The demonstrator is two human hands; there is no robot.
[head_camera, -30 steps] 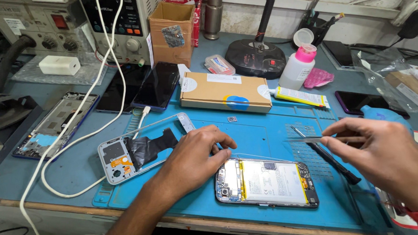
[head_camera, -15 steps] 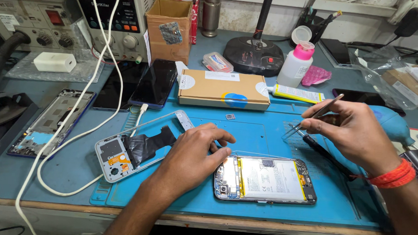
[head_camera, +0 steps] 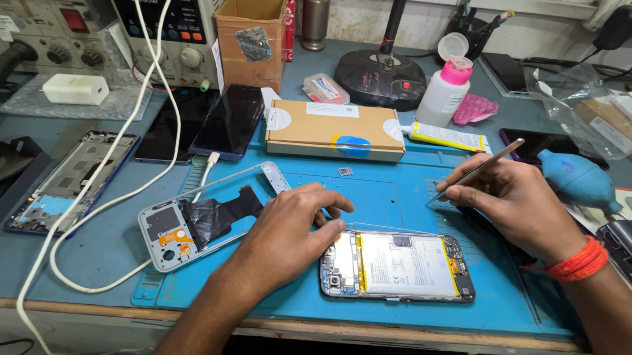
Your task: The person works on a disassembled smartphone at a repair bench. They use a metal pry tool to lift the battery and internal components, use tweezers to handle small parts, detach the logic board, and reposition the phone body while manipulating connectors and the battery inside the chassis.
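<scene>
While the left hand [head_camera: 291, 230] lies palm-down and loosely spread on the blue mat [head_camera: 401, 196], gripping nothing, its fingertips rest just beside the left end of the opened phone [head_camera: 398, 266]. That phone lies flat, back cover off and battery showing, on the near middle of the mat. The right hand [head_camera: 524, 203] is closed around slim metal tweezers [head_camera: 478, 169], pinched between thumb and fingers, the tip angled down to the mat just to the far right of the phone. To the left lies a grey phone frame [head_camera: 206, 218] with a black flex strip. Farther off on the worktop sit a flat cardboard box [head_camera: 333, 130], a white bottle with a pink cap [head_camera: 444, 94], and a blue rubber blower [head_camera: 579, 180] on the right.
</scene>
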